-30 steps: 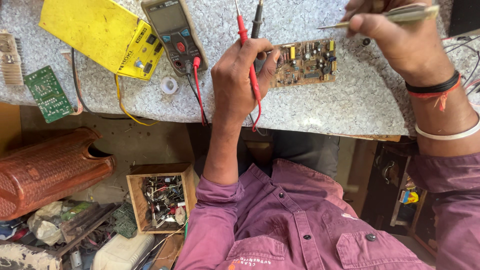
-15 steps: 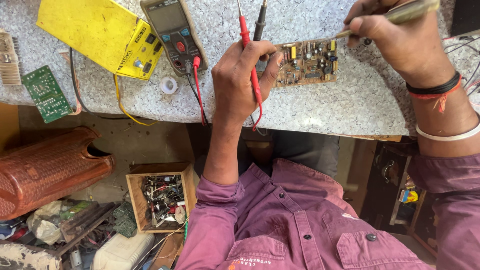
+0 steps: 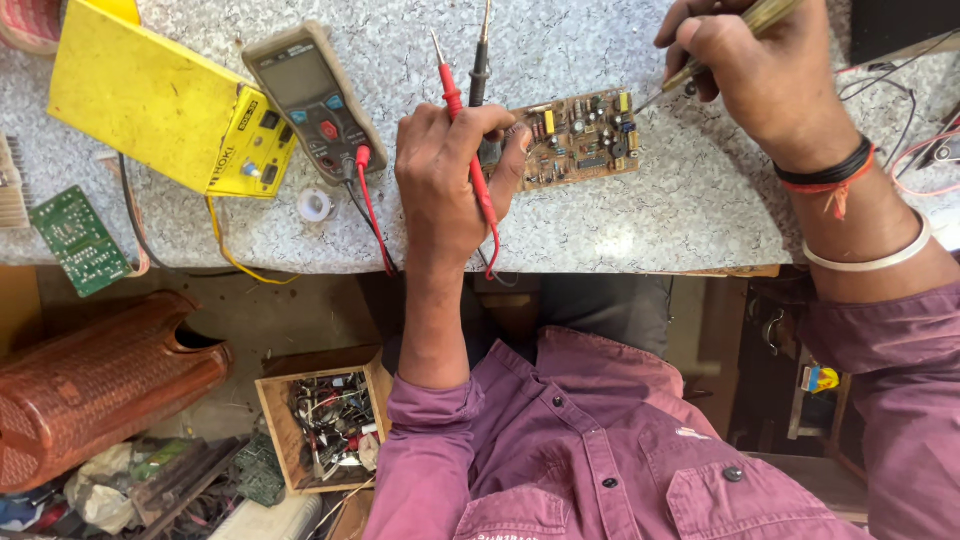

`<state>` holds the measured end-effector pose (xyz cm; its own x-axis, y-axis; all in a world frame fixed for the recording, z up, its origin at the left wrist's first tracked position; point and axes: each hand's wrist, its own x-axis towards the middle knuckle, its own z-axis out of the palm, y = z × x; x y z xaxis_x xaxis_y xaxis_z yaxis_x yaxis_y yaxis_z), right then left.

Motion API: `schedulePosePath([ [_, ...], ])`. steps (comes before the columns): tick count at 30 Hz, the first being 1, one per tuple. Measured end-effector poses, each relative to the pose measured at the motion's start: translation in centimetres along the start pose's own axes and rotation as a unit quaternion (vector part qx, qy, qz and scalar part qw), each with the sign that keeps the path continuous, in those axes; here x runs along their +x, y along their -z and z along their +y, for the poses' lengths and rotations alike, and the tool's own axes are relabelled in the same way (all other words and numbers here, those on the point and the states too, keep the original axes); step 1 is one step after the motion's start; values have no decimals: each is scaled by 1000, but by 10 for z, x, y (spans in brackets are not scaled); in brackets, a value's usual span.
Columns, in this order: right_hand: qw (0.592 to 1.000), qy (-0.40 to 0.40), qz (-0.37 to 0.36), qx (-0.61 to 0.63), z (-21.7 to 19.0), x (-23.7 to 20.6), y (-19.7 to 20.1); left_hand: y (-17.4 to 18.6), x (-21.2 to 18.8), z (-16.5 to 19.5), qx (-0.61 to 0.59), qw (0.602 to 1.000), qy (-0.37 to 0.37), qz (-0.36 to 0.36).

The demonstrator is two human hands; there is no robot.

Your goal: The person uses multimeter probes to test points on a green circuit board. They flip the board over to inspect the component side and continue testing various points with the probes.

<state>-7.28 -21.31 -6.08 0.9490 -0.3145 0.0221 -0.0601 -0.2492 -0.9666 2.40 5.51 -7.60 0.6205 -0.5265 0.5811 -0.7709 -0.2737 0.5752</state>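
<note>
- The left hand (image 3: 445,175) is clamped on the red probe (image 3: 462,125) and black probe (image 3: 480,60), fingertips pinning the circuit board (image 3: 580,140) at mid-desk (image 3: 650,225).
- The right hand (image 3: 760,70), at two o'clock from the board, grips a soldering iron (image 3: 715,55), its tip at the board's right edge.
- The multimeter (image 3: 315,100) lies at nine o'clock.
- Soldering looks in hand; next calls for steady tip placement.
</note>
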Motion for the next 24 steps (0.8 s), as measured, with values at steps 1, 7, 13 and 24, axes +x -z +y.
schedulePosePath([
  [1, 1000, -1, -4, -9, 1, 0, 1, -1, 0, 0, -1, 1000, -1, -2],
  [7, 995, 78, -39, -46, 2, 1, 2, -1, 0, 2, 14, 1000, 0, -19],
  [13, 994, 74, -53, 57, -4, 2, -2, -2, 0, 3, 15, 1000, 7, -23],
  [24, 983, 121, -67, -118, 2, -2, 6, -4, 3, 4, 17, 1000, 6, -26],
])
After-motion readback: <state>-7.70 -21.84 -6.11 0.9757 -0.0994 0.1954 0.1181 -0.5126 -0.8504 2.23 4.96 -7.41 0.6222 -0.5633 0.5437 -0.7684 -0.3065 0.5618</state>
